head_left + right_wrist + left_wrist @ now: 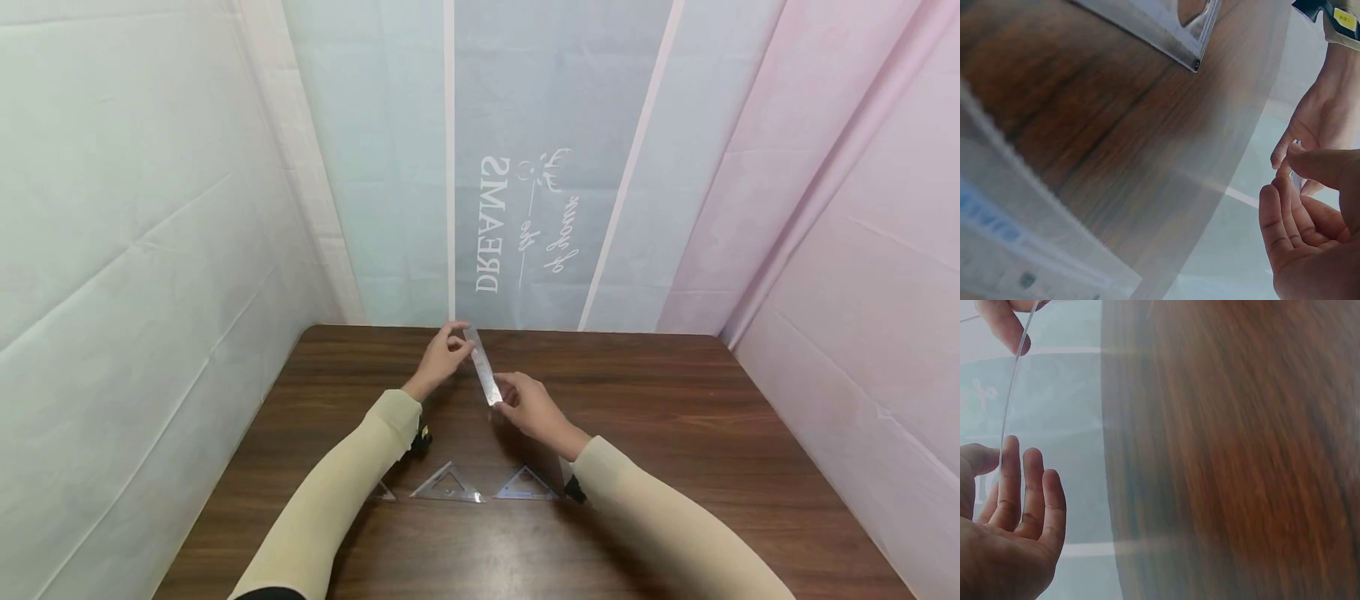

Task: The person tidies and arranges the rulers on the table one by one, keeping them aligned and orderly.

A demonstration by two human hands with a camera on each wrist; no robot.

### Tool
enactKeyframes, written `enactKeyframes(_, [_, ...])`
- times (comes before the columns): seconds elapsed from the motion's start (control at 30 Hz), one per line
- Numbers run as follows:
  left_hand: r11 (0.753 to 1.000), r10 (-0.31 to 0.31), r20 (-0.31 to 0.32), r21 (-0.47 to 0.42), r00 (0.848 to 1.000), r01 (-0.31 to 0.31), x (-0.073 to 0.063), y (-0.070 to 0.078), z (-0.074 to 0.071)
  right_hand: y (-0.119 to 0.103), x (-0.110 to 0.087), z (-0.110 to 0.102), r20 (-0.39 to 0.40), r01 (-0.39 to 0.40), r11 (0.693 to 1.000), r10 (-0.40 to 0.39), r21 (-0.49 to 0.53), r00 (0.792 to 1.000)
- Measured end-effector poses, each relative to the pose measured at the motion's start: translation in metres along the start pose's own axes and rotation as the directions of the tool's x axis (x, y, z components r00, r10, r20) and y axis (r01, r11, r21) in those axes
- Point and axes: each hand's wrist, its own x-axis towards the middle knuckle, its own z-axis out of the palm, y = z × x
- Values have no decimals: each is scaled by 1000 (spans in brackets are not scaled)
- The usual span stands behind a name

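Note:
A clear, straight ruler [482, 367] slants in the air above the far part of the table, held at both ends. My left hand [444, 358] pinches its far end between thumb and index finger, the other fingers extended. At the near end my right hand [531, 407] pinches it between thumb and fingers. In the left wrist view the ruler [1009, 403] appears edge-on as a thin line. Seen from the right wrist, the fingers of my right hand [1310, 231] mostly hide it.
Clear set squares lie in a row nearer me: one triangle [470, 494] in the middle, a bluish triangle [513, 492] right of it. Sleeves partly cover another triangle [386, 493] at left and a clear piece [566, 472] at right. Beyond the wooden table [637, 392] hangs a printed curtain [390, 167].

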Motion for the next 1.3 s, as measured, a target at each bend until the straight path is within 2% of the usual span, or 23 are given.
enactKeyframes(0.13, [1000,26,37,-14,999,-25,-2,1,5,1,-10,-5,-14,3,1000,-3,12,1000])
enactKeyframes(0.23, [999,41,96,-35,995,-38,-3,3,6,3,-16,-10,-26,8,1000,-7,17,1000])
enactKeyframes(0.4, [998,63,228,-29,972,-58,-8,10,7,9,-29,-18,-34,0,1000,0,13,999])
enactKeyframes(0.5, [996,84,271,8,959,-89,-11,11,9,13,-37,-21,-48,5,1000,-5,17,999])
enactKeyframes(0.77, [987,125,300,63,946,-150,-19,12,29,26,-61,-27,-81,38,999,-36,23,996])
enactKeyframes(1.0, [980,122,341,107,932,-167,-24,18,50,37,-83,-34,-66,21,1000,-20,6,998])
enactKeyframes(1.2, [965,141,360,158,922,-209,-25,20,66,43,-100,-39,-84,13,1000,-14,-21,996])
enactKeyframes(1.3, [958,152,381,170,912,-230,-27,20,73,46,-109,-40,-96,17,1000,-20,-26,995])
